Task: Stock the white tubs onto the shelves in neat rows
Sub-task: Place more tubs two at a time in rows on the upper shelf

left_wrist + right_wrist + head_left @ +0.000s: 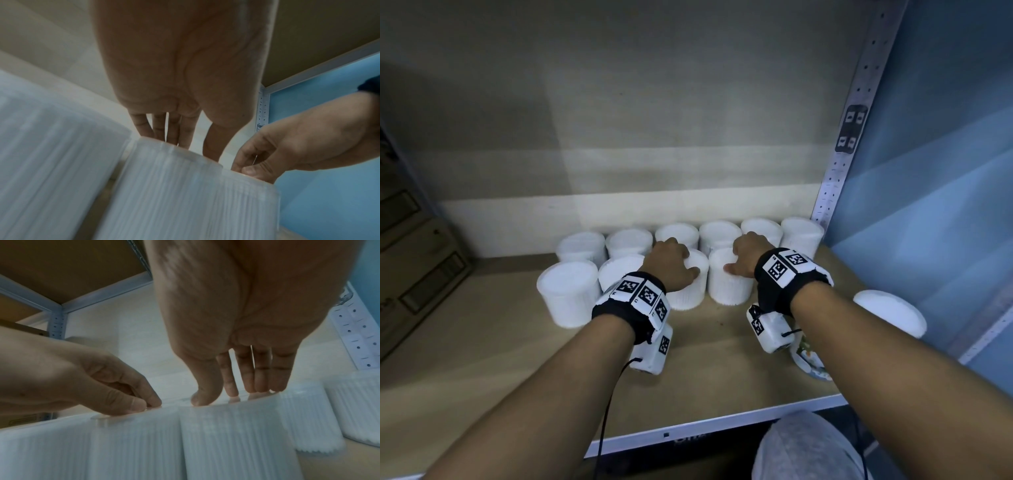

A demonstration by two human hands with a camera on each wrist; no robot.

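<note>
White ribbed tubs stand in two rows on the wooden shelf [705,363]: several in the back row [717,233] and several in front. My left hand [671,263] sits on top of the third front tub [688,291], fingertips on its lid; the same tub [174,194] fills the left wrist view under the left hand [185,81]. My right hand [748,253] rests the same way on the neighbouring front tub [729,287], thumb and fingers [261,378] touching the lid of that tub [236,434]. The two tubs stand side by side, almost touching.
A lone white tub [890,311] stands apart at the shelf's right front. A round item with coloured print [808,359] lies beneath my right wrist. A perforated metal upright [859,102] and a blue wall bound the right side. Cardboard boxes [414,257] sit at the left.
</note>
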